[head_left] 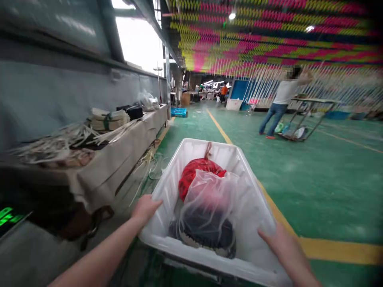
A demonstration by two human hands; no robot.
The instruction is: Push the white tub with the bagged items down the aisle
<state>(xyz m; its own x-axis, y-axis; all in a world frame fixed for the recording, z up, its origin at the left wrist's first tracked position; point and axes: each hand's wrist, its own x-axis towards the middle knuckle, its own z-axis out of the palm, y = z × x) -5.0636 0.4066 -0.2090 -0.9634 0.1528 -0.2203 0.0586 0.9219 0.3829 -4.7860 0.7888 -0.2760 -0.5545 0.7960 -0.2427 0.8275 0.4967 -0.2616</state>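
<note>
A green factory floor [314,171] runs ahead. Both hands, left [145,209] and right [279,241], grasp the near rim of a white tub [167,187]. Between them lie soft bags [209,203]; it looks stiff, bulky, best gripped by the side rims.

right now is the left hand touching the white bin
Touching: the head view shows the left hand resting on the white bin at its left rim.

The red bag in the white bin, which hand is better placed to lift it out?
Probably the left. The left hand grips the white bin's left rim level with the red bag, which lies toward that side. The right hand holds the near right corner, with the clear plastic bag in between.
</note>
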